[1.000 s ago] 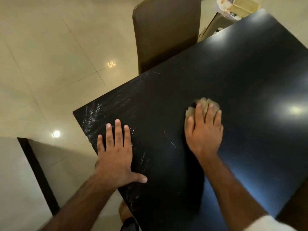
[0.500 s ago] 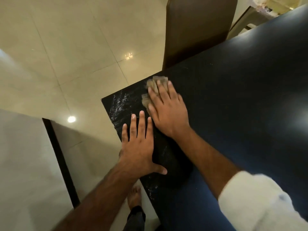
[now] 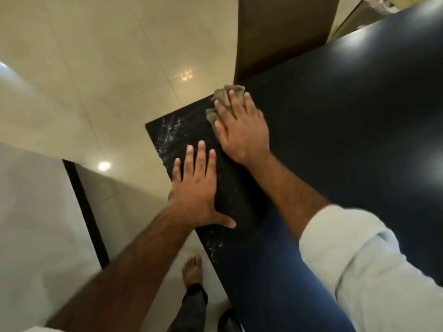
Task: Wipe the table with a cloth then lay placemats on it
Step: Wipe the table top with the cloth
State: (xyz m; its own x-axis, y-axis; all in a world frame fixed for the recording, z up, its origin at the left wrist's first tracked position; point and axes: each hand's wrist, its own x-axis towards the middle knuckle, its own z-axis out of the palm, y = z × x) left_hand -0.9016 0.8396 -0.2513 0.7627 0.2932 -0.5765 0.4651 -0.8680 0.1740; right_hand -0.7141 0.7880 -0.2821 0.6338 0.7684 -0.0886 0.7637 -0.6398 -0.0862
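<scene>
The glossy black table (image 3: 347, 121) fills the right of the view, with its near left corner showing pale smears. A crumpled beige cloth (image 3: 221, 95) lies at the table's far left edge. My right hand (image 3: 242, 130) presses flat on the cloth with straight fingers, and most of the cloth is hidden under it. My left hand (image 3: 196, 188) rests flat on the table near the left edge, fingers spread and straight, holding nothing. No placemats are in view.
A brown chair (image 3: 282, 34) stands pushed against the table's far edge just beyond the cloth. Cream floor tiles (image 3: 96, 68) spread to the left. A dark-edged white panel (image 3: 36, 224) stands at lower left. My bare foot (image 3: 191, 271) is beside the table.
My right hand slid the cloth from the table's middle leftward to the far left edge near the chair. My left hand stayed flat on the table. The view swung left.
</scene>
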